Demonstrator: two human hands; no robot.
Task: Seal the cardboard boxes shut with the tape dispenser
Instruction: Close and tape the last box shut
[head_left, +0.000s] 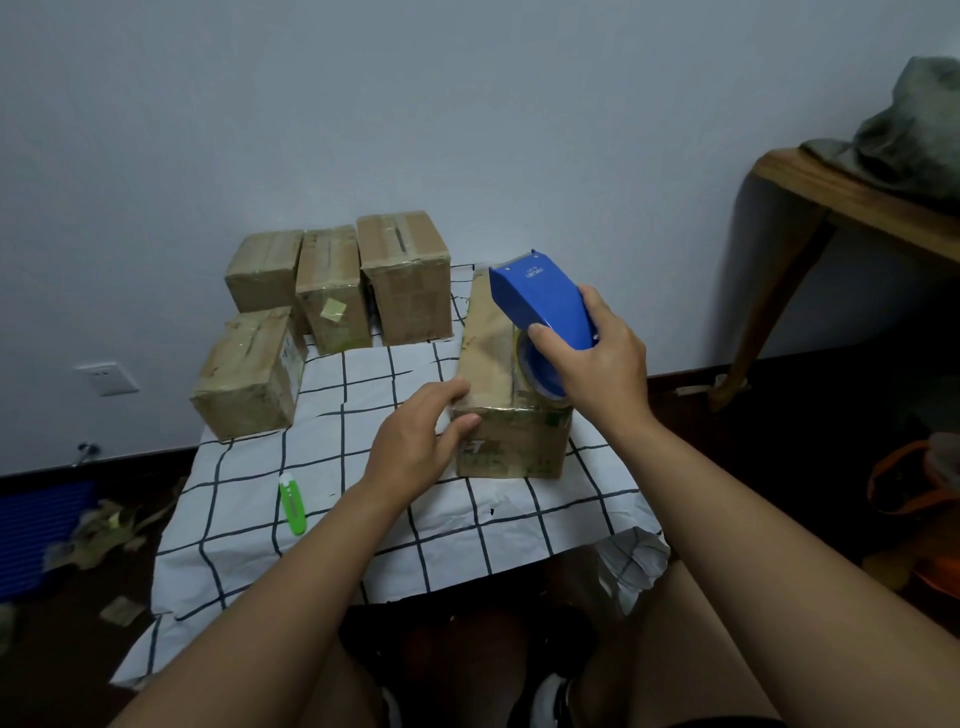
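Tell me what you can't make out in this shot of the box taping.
Head view only:
- Top seam of the long cardboard box: hidden by the blue tape dispenser and right hand.
- Left hand fingertips: covered by glare at the box's corner.
- Dispenser's logo: too small.
- Label on the nearest of the stacked boxes: blurred.
- Green utility knife blade: not visible.

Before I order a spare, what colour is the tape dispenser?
Blue; the tape dispenser shows clearly in the head view, held by the right hand.
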